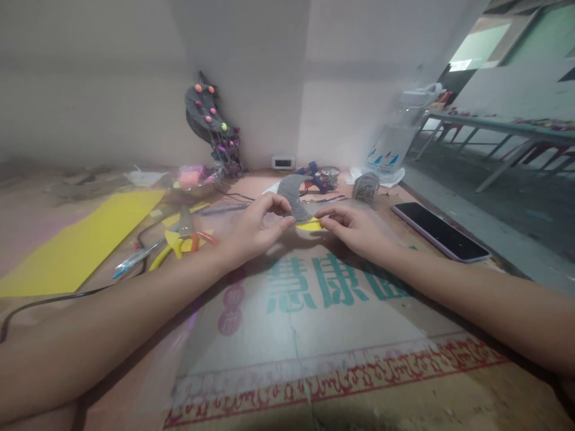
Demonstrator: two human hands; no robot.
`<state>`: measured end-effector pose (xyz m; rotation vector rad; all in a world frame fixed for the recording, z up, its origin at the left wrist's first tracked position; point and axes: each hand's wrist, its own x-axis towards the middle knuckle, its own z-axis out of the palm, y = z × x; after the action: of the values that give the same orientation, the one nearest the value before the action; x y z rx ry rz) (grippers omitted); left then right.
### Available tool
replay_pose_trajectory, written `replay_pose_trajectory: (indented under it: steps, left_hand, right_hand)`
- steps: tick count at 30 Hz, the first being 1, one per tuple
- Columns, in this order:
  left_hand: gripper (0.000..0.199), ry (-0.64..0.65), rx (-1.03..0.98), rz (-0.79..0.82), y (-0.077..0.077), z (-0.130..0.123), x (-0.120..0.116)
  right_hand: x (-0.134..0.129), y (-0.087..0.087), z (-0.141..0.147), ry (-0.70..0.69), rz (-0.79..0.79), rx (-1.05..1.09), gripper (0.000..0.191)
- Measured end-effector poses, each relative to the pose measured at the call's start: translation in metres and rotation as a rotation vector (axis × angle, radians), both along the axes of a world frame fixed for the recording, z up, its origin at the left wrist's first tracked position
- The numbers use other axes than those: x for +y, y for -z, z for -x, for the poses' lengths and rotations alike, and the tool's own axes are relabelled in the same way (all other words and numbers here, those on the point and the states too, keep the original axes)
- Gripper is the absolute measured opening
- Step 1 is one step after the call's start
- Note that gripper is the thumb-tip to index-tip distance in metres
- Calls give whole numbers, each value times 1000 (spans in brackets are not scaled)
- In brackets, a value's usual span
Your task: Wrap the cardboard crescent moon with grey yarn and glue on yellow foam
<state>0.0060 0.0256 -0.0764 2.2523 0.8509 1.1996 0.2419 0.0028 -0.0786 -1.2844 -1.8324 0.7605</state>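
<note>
A crescent shape (291,193), wrapped in grey yarn, stands above the printed sheet between my hands. Its lower end is bare yellow card (311,224). My left hand (263,226) is closed on the wrapped part, thumb and fingers pinching its lower left edge. At the yellow end, the fingertips of my right hand (348,228) are pinched together. Whether they also hold a strand of yarn is too fine to make out. A ball of grey yarn (366,188) lies behind my right hand.
Yellow card (85,239), pliers (183,230) and scissors (139,258) lie to the left. A phone (440,230) rests by the right table edge. Behind stand a decorated grey crescent (202,111), a small digital display (283,163) and a plastic jug (390,137).
</note>
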Motion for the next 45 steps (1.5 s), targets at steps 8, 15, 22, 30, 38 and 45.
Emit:
replay_pose_trajectory:
  steps: [8, 15, 22, 30, 38, 45]
  left_hand:
    - [15, 45, -53, 51, 3, -1, 0]
    - [10, 96, -53, 67, 4, -2, 0]
    - [10, 161, -82, 90, 3, -4, 0]
    - [11, 183, -115, 211, 2, -4, 0]
    - [18, 88, -173, 242, 0, -4, 4]
    - [13, -10, -243, 225, -5, -7, 3]
  right_hand:
    - [2, 0, 1, 42, -44, -31, 24]
    - [1, -1, 3, 58, -53, -17, 24]
    - [-2, -4, 5, 65, -75, -4, 23]
    - [-5, -8, 6, 104, -7, 3, 24]
    - [7, -4, -3, 118, -300, -25, 22]
    - [-8, -12, 3, 127, -313, -143, 18]
